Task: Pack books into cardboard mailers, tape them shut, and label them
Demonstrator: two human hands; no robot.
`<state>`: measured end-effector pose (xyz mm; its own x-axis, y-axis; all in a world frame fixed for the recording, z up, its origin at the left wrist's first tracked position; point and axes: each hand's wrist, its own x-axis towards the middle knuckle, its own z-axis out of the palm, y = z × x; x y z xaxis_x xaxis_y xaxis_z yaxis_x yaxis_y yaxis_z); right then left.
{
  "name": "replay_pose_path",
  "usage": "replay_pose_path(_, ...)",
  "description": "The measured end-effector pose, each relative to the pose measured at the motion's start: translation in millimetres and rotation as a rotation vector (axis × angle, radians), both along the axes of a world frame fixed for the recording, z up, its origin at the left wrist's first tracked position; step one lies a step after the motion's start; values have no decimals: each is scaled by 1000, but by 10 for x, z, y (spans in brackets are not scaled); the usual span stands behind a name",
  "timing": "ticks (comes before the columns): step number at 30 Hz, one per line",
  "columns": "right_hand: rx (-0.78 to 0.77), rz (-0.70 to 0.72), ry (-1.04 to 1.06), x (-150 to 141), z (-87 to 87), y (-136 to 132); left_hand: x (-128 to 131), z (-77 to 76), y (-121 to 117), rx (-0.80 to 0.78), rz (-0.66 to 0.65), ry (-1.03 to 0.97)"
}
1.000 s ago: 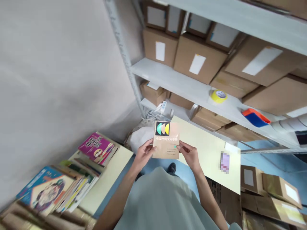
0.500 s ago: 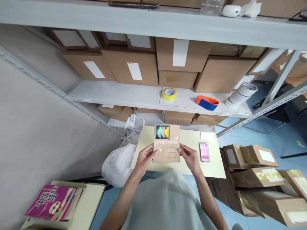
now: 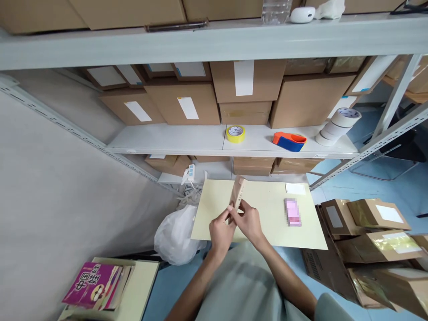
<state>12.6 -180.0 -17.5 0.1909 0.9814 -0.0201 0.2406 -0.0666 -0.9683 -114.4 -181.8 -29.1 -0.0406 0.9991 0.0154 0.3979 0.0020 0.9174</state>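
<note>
While boxes (image 3: pixel 200 110) line shelves (image 3: pixel 177 137), hands (image 3: pixel 250 223) hover by a cream table (image 3: pixel 267 229).

Bright, diffuse light fills the view (soft shadow on the wall (image 3: pixel 67 200)), edges stretched by wide-angle distortion.

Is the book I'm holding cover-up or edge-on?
Edge-on: the book mainly shows its narrow side, held between your left hand and right hand.

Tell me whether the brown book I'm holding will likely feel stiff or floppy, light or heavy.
The brown book probably feels light, since it looks thin edge-on. It seems fairly stiff: its upper part looks straight though the left hand and right hand grip only its lower part.
</note>
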Motion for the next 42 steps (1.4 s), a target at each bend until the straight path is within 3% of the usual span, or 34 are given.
replay_pose_path(3,7,-101,-53,42,-37,-13,85,-23,-135,93,-51,92)
replay_pose_path(7,31,-181,-34,310,-37,4,-2,21,-49,44,-204,-70)
replay_pose_path(11,44,-30,268,576,94,-12,-291,144,235,-87,-27,-275)
replay_pose_path(16,-35,82,480,662,167,-73,-469,346,339,-384,-354,-637)
replay_pose_path(27,-15,163,506,674,58,-70,-285,498,214,-403,-293,-658)
replay_pose_path(33,45,-154,68,632,-215,86,-181,357,294,-241,-227,-488)
replay_pose_path(39,47,-14,66,246,-359,-52,79,-11,108,-57,-156,-44)
replay_pose_path(42,43,-51,-26,176,-429,-138,238,-205,-108,-48,-123,136)
